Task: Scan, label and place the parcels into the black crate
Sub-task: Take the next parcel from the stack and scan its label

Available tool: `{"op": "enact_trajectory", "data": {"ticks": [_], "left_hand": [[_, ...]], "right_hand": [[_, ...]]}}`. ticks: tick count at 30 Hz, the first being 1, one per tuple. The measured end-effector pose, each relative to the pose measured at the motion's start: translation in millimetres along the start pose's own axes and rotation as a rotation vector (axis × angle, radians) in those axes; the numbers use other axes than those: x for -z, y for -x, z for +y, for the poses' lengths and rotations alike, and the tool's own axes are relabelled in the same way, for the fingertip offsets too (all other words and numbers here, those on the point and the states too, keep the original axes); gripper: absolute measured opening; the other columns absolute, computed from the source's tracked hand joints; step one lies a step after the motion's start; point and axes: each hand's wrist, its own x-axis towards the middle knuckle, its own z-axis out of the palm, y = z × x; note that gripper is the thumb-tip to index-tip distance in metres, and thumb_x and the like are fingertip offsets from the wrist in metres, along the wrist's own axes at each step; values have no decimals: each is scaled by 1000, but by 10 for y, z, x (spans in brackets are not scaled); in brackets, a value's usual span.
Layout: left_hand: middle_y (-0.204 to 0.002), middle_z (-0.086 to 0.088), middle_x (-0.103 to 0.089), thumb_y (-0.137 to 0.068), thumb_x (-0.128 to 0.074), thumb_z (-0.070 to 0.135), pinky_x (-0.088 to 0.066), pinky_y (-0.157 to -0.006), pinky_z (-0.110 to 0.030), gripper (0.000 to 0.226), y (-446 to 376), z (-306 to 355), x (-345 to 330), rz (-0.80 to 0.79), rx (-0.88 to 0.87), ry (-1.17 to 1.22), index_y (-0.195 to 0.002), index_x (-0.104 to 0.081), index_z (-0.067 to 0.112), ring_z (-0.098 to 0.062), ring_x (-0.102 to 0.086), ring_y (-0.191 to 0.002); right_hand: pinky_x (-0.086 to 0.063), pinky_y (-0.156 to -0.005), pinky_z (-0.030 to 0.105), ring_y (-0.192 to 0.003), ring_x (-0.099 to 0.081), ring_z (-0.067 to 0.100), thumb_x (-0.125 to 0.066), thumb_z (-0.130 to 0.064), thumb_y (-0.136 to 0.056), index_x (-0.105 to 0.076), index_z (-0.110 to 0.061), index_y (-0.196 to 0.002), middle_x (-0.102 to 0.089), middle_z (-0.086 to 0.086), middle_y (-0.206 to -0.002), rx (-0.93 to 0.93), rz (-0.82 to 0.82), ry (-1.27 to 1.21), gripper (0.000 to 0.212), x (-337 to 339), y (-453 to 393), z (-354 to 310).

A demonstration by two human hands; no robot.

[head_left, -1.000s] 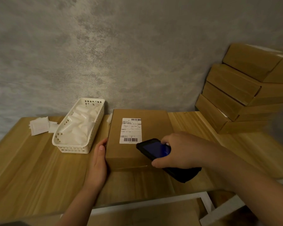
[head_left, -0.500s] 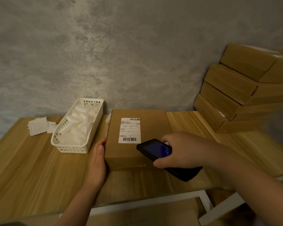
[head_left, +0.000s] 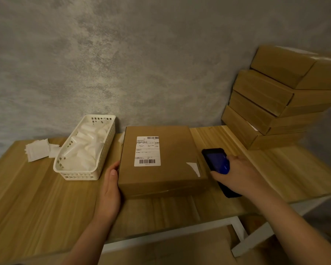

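Grey mottled wall behind a wooden table, pretty dim lighting. One cardboard parcel sits flat in the middle of the table, shipping label face up, with a white basket of labels just to its left and a stack of more parcels off at the right rear. No black crate in view, so that's somewhere out of shot.

Left hand lies flat, fingers straight and pressed together against the parcel's left side, steadying it. Right hand is wrapped around a handheld scanner, screen lit blue, just beside the parcel's right edge.

Looks like the scan step to me. Tip: angle the scanner head toward the lower barcode, keep the box pinned so it doesn't slide, and avoid glare off the label.
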Motion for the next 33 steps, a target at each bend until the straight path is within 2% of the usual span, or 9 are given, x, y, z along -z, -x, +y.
{"op": "enact_trajectory", "data": {"ticks": [3,6,10,15,19,22,27,30,33], "left_hand": [[-119,24,-57,-108,-21,36,-37,-92,-13,35,21,64,-15,5,-8,-30,-127,-49,42,19,-50,-110],[-119,26,-55,-108,-21,37,-36,-95,-15,36,24,58,-16,16,9,-24,-131,-49,38,24,-48,-108],[-118,26,-55,-108,-21,36,-36,-93,-14,36,28,60,-22,23,-1,-44,-131,-48,37,24,-48,-107],[-126,15,-60,-98,-23,61,-39,-105,-32,41,-14,-19,0,16,17,-11,-126,-51,50,3,-52,-120],[-128,16,-58,-99,-21,65,-40,-109,-38,50,1,-41,22,18,-4,-54,-134,-47,42,2,-52,-121],[-136,12,-53,-91,-23,73,-39,-110,-41,64,37,-19,113,25,-25,-95,-139,-45,37,-3,-48,-127],[-131,16,-54,-95,-39,51,-42,-98,-26,44,35,221,401,87,-173,-219,-133,-51,32,1,-49,-122],[-126,24,-55,-100,-50,32,-48,-83,-24,29,-43,309,652,120,-225,-356,-129,-53,36,3,-53,-115],[-115,21,-59,-96,-57,19,-44,-81,-17,27,-159,344,916,155,-288,-474,-121,-59,30,5,-54,-108]], "right_hand": [[-50,-65,29,-80,-55,16,-72,-58,-67,-53,-16,-99,-56,7,-98,-52,-20,-34,56,-216,-83,211],[-51,-67,30,-83,-55,17,-73,-58,-67,-53,-14,-107,-52,5,-99,-70,-24,-35,63,-365,-116,319],[-43,-64,25,-83,-50,15,-76,-55,-70,-52,-11,-119,-46,2,-100,-69,-23,-34,70,-454,-121,359],[-45,-69,26,-89,-50,15,-73,-59,-71,-48,-11,-127,-51,7,-113,-61,-37,-16,78,-497,-160,385],[-53,-76,33,-95,-55,18,-68,-67,-70,-47,-14,-128,-53,7,-116,-60,-52,-45,81,-405,-150,337],[-51,-82,34,-105,-56,23,-61,-55,-85,-46,-12,-135,-52,11,-129,-34,23,-83,68,-206,-143,174],[-43,-91,32,-122,-50,23,-55,-42,-94,-45,-15,-140,-48,6,-141,115,174,-167,54,47,-147,-467],[-44,-88,29,-118,-52,17,-55,-38,-95,-52,-18,-133,-54,1,-133,234,206,-233,43,73,-173,-934],[-47,-81,24,-108,-52,9,-54,-39,-95,-55,-23,-128,-56,-6,-127,347,212,-235,36,-22,-216,-1379]]}}
